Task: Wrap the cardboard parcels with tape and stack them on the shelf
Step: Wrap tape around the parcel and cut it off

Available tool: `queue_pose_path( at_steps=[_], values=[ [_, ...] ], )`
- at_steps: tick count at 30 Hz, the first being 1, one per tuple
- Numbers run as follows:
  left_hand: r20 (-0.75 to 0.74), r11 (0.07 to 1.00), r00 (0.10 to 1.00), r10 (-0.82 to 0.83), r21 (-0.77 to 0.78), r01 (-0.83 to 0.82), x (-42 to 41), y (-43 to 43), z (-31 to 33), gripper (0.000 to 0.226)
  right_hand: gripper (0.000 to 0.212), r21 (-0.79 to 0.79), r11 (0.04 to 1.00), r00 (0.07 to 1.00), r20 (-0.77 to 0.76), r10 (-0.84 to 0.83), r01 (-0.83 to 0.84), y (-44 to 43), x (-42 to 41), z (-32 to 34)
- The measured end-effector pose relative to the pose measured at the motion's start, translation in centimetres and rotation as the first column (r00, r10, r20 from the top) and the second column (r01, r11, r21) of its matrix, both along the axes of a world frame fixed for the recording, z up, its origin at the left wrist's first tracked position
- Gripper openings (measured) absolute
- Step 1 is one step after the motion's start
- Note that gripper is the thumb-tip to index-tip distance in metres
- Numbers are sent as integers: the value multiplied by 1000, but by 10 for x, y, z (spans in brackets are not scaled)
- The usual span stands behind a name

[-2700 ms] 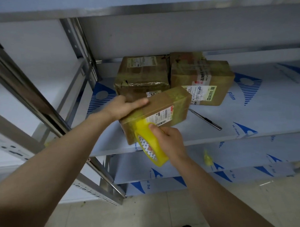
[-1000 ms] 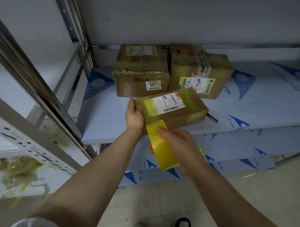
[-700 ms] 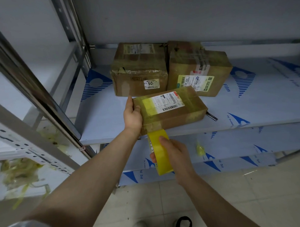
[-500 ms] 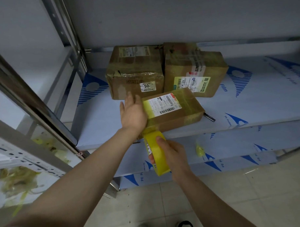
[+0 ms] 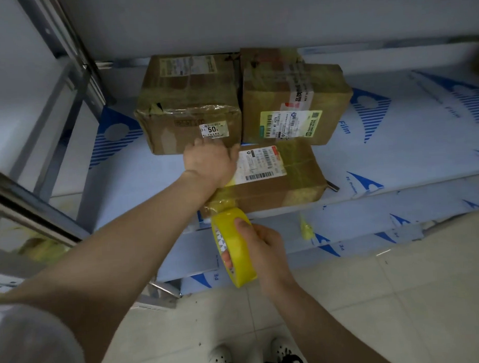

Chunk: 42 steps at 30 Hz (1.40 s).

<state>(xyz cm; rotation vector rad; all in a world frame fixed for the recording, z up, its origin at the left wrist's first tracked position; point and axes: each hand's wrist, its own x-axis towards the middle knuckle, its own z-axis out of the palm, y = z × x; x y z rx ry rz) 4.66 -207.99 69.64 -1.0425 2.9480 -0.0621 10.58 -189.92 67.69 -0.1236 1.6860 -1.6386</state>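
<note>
— Any writing you can read?

— On the far left parcel [image 5: 187, 107], a small white sticker [image 5: 214, 129] shows "50". The far right parcel [image 5: 292, 98] has a green-edged label [image 5: 289, 124] with barcodes, its text too small to read. The blue-printed film covering the shelf [image 5: 394, 148] says "Film" and "PE Prote…".

— And the parcel being wrapped?

— The near parcel [image 5: 281, 180] is a flat brown cardboard box on the shelf's near edge, just in front of the other two. It has a white shipping label [image 5: 259, 164] on top, with a barcode and a red corner. Glossy yellowish tape bands cross its top and near face.

— The hands?

— The left hand [image 5: 209, 163] lies on the box's left end, thumb spread right against the label. Its fingers point far and their tips can't be made out. The right hand [image 5: 265, 251] grips the yellow tape roll [image 5: 234, 252] just below the box's near left corner, thumb on the outer face and fingers [image 5: 226, 259] curled through the core. Tape runs from the roll up onto the box.

— Anything else?

— A dark metal tool [image 5: 332, 186] pokes out behind the box's right end.
</note>
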Motion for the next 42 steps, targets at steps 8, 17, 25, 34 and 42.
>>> queue_pose_path(
  at_steps=[8, 17, 25, 34, 42],
  values=[
    [-165, 962, 977, 137, 257, -91, -23, -41, -14, 45, 42, -21, 1000, 1000, 17, 2, -2, 2, 0, -2],
    [-107, 989, 992, -62, 127, 76, 1, 16, -12, 84, 38, -3, 1000, 999, 28, 16, -16, 0, -6, 5],
    [-52, 997, 997, -51, 47, 54, -11, 13, -5, 72, 50, 28, 1000, 999, 33, -7, 6, -2, -4, 7],
    [-131, 996, 990, -42, 73, 52, -10, 4, -12, 70, 50, 52, 999, 1000, 14, 3, -4, -3, -4, 5],
    [-545, 750, 765, 342, 649, 127, 3, -6, 6, 38, 33, 54, 998, 994, 99, 35, -40, -1, -8, 11]
  ],
)
